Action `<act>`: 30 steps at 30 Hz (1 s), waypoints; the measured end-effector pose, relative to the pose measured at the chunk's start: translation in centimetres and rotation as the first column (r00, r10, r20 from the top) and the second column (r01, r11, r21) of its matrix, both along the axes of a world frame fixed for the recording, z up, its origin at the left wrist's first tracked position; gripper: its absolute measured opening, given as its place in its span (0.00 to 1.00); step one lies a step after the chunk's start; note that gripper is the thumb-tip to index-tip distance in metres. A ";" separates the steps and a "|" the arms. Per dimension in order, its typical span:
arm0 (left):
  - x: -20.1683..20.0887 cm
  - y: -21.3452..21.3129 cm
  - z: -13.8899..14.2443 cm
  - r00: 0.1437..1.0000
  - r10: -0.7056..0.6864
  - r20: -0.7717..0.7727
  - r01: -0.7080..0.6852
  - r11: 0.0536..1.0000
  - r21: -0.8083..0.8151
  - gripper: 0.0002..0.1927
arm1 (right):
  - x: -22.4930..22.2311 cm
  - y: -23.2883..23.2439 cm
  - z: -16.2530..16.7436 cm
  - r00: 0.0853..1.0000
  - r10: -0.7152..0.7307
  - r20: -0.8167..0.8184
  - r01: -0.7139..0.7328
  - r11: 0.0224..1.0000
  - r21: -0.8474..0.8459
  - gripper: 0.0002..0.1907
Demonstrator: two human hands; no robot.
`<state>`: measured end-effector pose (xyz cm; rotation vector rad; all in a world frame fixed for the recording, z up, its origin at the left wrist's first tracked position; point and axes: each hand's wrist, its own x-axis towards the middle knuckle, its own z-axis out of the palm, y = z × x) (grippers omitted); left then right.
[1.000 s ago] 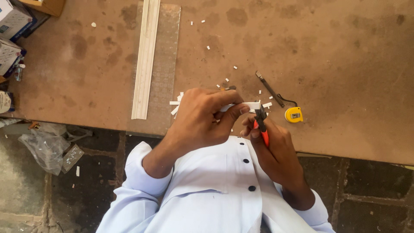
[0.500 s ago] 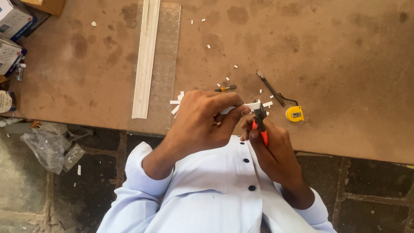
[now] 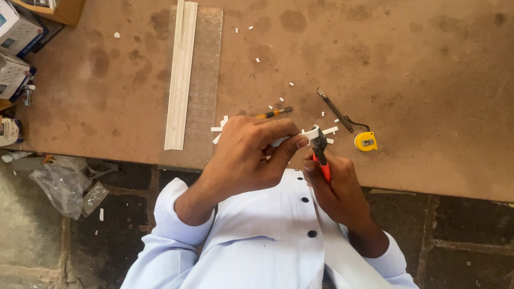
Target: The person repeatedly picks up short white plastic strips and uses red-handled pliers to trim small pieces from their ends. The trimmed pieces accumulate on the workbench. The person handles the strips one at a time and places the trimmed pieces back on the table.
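Note:
My left hand (image 3: 247, 155) grips a short white plastic strip (image 3: 309, 134) over the near edge of the brown board table (image 3: 417, 80). My right hand (image 3: 334, 184) holds red-handled pliers (image 3: 320, 150), whose dark jaws close on the end of that strip. Small white offcuts (image 3: 219, 131) lie on the table just beyond my left hand. A yellow-and-black screwdriver (image 3: 276, 113) peeks out behind my fingers.
A yellow tape measure (image 3: 365, 141) and a dark metal blade tool (image 3: 334, 109) lie right of the pliers. Long white trunking strips (image 3: 181, 75) rest on a patterned clear sheet (image 3: 206, 80). Boxes (image 3: 19, 32) stand at the far left; plastic scraps (image 3: 64, 184) lie on the floor.
My hands have barely shifted. The screwdriver behind my left hand has come into view as the view moved slightly.

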<state>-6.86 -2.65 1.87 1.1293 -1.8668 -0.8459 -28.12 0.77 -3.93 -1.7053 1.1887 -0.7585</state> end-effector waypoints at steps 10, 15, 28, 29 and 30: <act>0.1 0.0 0.2 1.000 -0.004 0.014 0.003 1.000 0.024 0.10 | -0.9 -0.4 -1.5 0.994 0.046 0.103 -0.052 0.997 0.053 0.13; 0.3 -0.3 0.5 1.000 -0.030 -0.007 0.030 1.000 -0.007 0.09 | -1.0 -0.3 -1.6 0.965 0.066 0.253 -0.107 0.983 0.149 0.15; 1.3 -0.4 0.4 0.994 -0.101 -0.032 0.104 0.988 0.113 0.10 | 0.2 -0.6 -0.4 0.979 0.127 0.158 -0.131 0.991 0.014 0.17; 1.3 -0.4 0.3 0.993 -0.107 -0.041 0.111 0.987 0.114 0.10 | 0.3 -0.5 -0.6 0.986 0.110 0.122 -0.113 0.994 0.012 0.18; 1.2 -0.3 0.3 0.992 -0.113 -0.049 0.118 0.986 0.114 0.10 | 0.4 -0.3 -0.8 0.992 0.093 0.086 -0.094 0.996 0.010 0.19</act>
